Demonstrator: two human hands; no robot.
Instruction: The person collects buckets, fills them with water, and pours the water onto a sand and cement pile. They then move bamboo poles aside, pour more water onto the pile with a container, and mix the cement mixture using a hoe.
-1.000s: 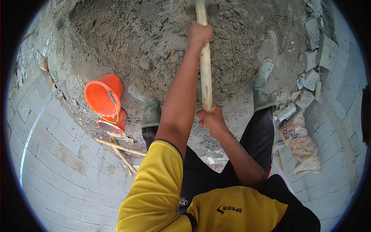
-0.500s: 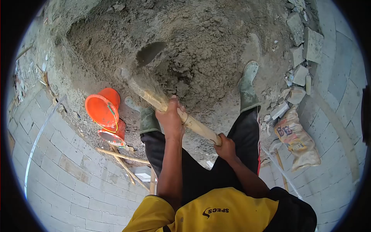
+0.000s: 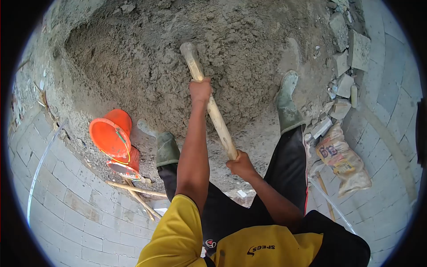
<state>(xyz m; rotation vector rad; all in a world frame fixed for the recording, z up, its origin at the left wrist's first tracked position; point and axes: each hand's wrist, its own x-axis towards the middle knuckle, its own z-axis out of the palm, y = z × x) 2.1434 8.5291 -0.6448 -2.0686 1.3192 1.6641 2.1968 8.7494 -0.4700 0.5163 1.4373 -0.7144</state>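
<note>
A long wooden handle slants over a heap of wet grey mortar. My left hand is wrapped round its upper part, below the thick far end. Close to the near end, my right hand grips the same handle. The tool's metal blade does not show; the mortar or the handle's head hides it. Green rubber boots stand at the heap's near edge, the left boot and the right boot.
Two orange buckets, a larger one and a smaller one, lie left of my left boot. Sticks lie below them. On the right are broken blocks and a printed sack on grey paving.
The tool's head has swung from the left to farther forward, and its blade has gone out of sight. My left hand has moved forward with the handle; my right hand has shifted slightly left.
</note>
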